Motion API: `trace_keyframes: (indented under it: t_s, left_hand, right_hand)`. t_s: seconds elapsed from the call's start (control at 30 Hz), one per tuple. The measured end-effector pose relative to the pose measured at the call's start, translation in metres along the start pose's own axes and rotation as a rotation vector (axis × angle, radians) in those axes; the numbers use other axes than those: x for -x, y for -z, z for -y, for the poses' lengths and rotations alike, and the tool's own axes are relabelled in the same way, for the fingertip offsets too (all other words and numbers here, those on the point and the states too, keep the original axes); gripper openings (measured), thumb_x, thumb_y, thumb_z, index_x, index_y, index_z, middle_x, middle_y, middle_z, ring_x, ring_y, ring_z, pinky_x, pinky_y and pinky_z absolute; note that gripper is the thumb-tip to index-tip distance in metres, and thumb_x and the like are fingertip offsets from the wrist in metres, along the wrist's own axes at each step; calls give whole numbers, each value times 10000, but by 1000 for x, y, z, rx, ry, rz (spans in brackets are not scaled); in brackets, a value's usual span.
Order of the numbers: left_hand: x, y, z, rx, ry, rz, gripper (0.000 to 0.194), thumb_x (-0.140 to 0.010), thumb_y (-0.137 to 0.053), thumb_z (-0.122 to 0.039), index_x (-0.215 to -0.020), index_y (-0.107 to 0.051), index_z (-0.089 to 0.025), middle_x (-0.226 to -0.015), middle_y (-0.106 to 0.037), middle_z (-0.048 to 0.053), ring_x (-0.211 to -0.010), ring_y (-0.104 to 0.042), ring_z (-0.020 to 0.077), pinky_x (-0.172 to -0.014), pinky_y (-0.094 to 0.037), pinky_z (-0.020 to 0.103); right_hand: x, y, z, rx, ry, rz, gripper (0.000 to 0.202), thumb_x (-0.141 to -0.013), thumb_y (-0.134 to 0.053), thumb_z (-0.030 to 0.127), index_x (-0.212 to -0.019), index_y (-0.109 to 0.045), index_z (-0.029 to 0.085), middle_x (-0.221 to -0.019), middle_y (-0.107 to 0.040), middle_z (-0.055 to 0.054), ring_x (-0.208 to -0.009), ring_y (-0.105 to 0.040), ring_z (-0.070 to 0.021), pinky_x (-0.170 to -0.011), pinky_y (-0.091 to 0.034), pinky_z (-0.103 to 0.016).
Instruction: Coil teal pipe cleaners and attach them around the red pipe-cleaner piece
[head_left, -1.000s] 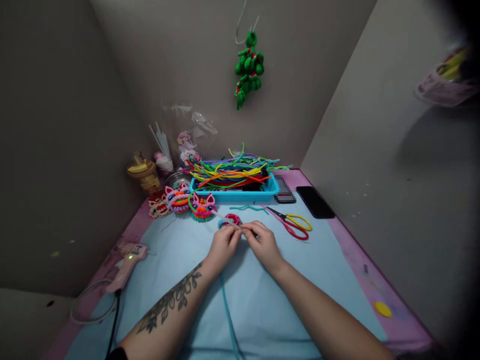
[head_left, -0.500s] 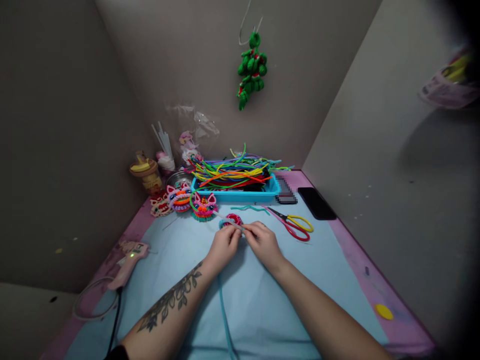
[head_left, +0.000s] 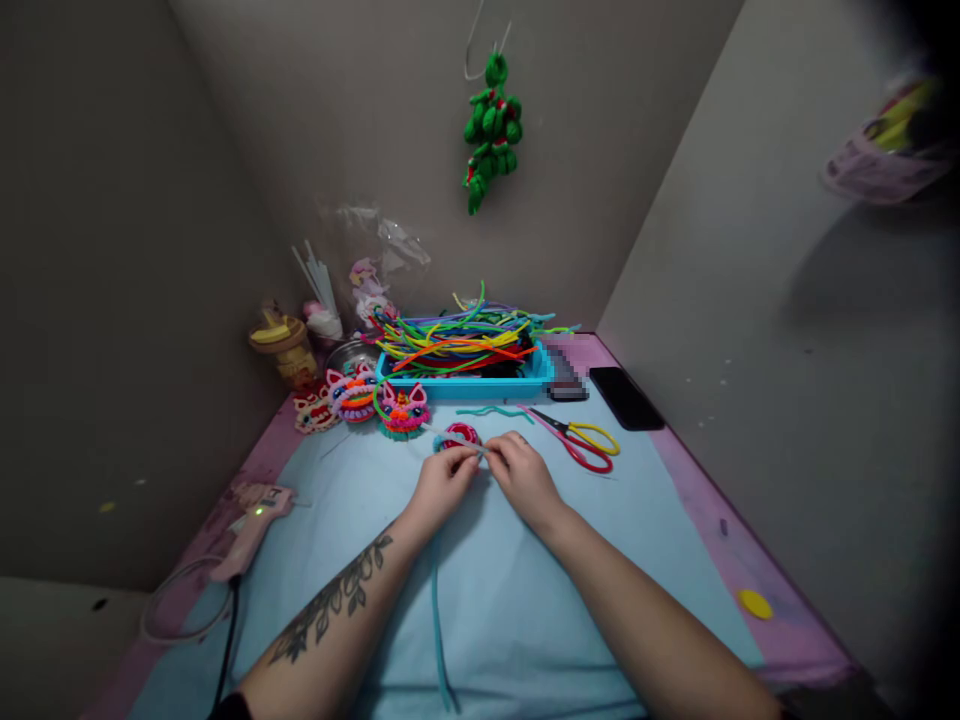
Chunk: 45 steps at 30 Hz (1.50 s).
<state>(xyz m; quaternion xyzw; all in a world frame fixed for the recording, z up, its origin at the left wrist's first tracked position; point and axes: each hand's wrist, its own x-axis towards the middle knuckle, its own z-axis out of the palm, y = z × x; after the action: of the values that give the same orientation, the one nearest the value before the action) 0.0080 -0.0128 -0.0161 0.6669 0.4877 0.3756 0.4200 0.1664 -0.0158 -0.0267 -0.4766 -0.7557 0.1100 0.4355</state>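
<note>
My left hand (head_left: pixel 448 478) and my right hand (head_left: pixel 520 474) meet near the table's middle, fingers pinched on a thin pale stick-like strand (head_left: pixel 442 436). Its free end points left; whether it is stiff or soft I cannot make out. Just behind my fingers lies a small round pink-and-turquoise cord piece (head_left: pixel 459 436), partly covered by the strand. A turquoise cord (head_left: pixel 437 620) trails from under my left hand toward the front edge. Left of the hands stands a pink, orange and teal animal-head figure (head_left: pixel 403 412), close to the strand's tip.
Behind is a blue tray (head_left: pixel 465 388) heaped with coloured cords. Scissors (head_left: pixel 581 440) with red and yellow handles and a phone (head_left: pixel 626 398) lie right. A pink glue gun (head_left: pixel 255 525) with a lit green light sits left, near more animal-head figures (head_left: pixel 351 393).
The view has shifted slightly. Both hands stay pinched together on the pale strand, with only a small movement at the fingers.
</note>
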Motion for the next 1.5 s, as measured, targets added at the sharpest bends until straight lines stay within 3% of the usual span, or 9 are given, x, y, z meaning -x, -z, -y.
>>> trace_keyframes:
  t_s: [0.37, 0.57, 0.77, 1.13, 1.27, 1.37, 1.5]
  left_hand:
    - [1, -3, -5, 277, 145, 35, 271, -744, -608, -383, -790, -672, -124, -603, -587, 2, -476, -450, 87, -483, -356, 217]
    - [2, -5, -2, 348, 208, 32, 384, -713, -626, -499, -690, -656, -117, -457, -459, -43, -405, -363, 66, -427, -269, 208]
    - [3, -6, -4, 362, 207, 45, 434, -695, -654, -513, -809, -696, -97, -477, -478, -35, -408, -364, 65, -417, -264, 208]
    - [2, -7, -8, 217, 111, -80, 351, -795, -575, -439, -818, -678, -103, -552, -565, -8, -501, -486, 106, -471, -345, 212]
    - [0, -5, -3, 172, 5, -91, 280, -806, -570, -371, -818, -685, -117, -786, -696, 67, -709, -621, 173, -625, -467, 262]
    - [0, -1, -1, 107, -87, -117, 232, -813, -567, -330, -814, -693, -134, -908, -711, 99, -839, -645, 204, -742, -499, 309]
    - [0, 8, -4, -24, -256, -79, 190, -824, -561, -289, -837, -705, -166, -891, -723, 96, -864, -646, 210, -803, -501, 346]
  right_hand:
    - [0, 0, 0, 4, -7, -10, 110, -838, -511, 121, -862, -588, 195, -832, -594, -56, -815, -573, -204, -729, -465, -316]
    - [-2, 2, 3, -120, -104, -41, 111, -787, -547, 101, -807, -601, 196, -792, -591, -33, -776, -575, -181, -702, -454, -294]
    - [-3, 2, 5, -179, -201, -62, 104, -740, -574, 119, -677, -558, 199, -724, -546, -7, -714, -548, -168, -646, -431, -282]
    - [0, -3, 16, -136, -100, -106, 113, -760, -512, 93, -743, -529, 203, -748, -505, -12, -728, -514, -164, -675, -421, -280]
    - [-2, -2, 14, -244, -100, -77, 123, -750, -520, 121, -834, -569, 198, -787, -549, -25, -730, -528, -160, -663, -441, -272]
    - [-3, 0, 13, -410, -206, -31, 38, -780, -543, 215, -809, -558, 197, -737, -567, -13, -679, -543, -151, -632, -447, -267]
    - [-5, 4, 9, -629, -405, 112, 200, -822, -531, 378, -747, -549, 193, -602, -557, 19, -574, -538, -131, -573, -433, -253]
